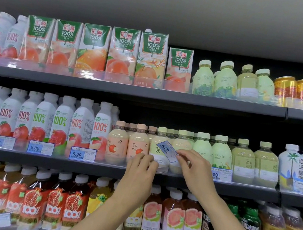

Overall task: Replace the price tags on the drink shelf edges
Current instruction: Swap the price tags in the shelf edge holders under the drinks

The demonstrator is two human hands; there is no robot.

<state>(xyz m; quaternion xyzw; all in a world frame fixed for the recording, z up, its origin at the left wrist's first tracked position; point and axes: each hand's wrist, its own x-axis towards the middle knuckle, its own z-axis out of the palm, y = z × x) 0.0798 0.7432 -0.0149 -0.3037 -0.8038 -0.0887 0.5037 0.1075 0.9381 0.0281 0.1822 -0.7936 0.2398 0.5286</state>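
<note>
Right hand (195, 168) pinches tag (167, 150) (before pale bottles (160, 135)).

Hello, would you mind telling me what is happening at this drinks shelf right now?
A person is changing price tags on the middle shelf. The right hand pinches a blue 6.00 price tag, held tilted in front of a pale tea bottle and not yet in the clear rail. The left hand is at that rail just below, fingers curled; whether it grips anything is unclear. 5.00 tags sit further left.
</note>
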